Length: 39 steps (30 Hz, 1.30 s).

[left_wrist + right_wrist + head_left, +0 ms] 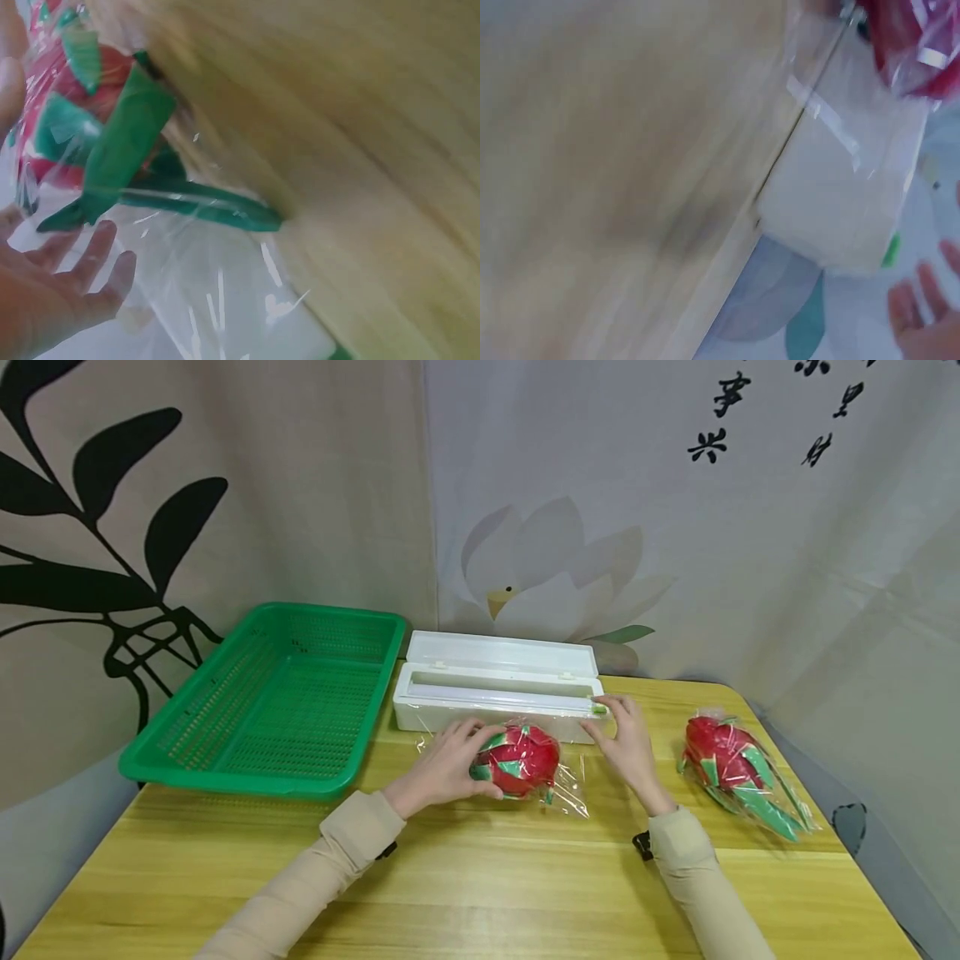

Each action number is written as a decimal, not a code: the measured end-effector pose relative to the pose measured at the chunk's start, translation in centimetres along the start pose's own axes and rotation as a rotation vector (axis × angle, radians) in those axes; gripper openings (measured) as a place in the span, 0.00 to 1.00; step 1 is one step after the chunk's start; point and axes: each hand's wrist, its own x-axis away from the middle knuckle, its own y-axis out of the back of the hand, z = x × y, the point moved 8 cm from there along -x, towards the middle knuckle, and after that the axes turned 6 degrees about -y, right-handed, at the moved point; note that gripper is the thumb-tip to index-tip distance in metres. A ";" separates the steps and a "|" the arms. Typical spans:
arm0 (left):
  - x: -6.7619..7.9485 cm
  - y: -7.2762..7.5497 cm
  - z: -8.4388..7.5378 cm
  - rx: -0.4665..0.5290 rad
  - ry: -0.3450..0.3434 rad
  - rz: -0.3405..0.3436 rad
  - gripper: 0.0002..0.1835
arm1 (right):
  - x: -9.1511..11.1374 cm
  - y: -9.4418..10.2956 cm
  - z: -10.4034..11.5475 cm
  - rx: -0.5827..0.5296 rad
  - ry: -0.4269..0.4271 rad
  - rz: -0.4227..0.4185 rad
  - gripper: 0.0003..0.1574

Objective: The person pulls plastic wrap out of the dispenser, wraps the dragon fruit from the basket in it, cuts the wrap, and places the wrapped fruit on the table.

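On the counter (465, 877): basket (270, 702) far left, dispenser box (495, 689) right of it, wrapped fruit (517, 760) before the box, second fruit (731, 768) far right.

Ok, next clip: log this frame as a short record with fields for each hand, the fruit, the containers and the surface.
left hand: rests on the dragon fruit in front, which lies on cling film
right hand: fingers at the green slider on the white film dispenser, lid open
second dragon fruit: already wrapped, lying at the right
green basket: left of the dispenser
surface: wooden table
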 end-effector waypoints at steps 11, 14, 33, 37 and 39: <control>-5.6 2.9 -4.3 -0.057 -0.150 -0.019 0.20 | -2.3 -0.6 -2.7 0.095 -0.094 0.077 0.40; -8.1 2.8 -6.0 -0.101 -0.233 0.024 0.15 | -2.3 -0.5 -2.8 0.127 -0.072 0.051 0.37; -18.5 -4.0 -9.3 -0.448 -0.255 0.388 0.09 | -2.1 0.0 -3.4 0.073 -0.076 -0.006 0.16; -19.0 -5.4 -9.5 -0.541 -0.269 0.387 0.13 | -2.0 0.3 -3.5 0.061 -0.082 -0.032 0.14; -19.3 -5.6 -9.3 -0.557 -0.255 0.366 0.14 | -2.0 0.4 -3.5 0.061 -0.089 -0.044 0.14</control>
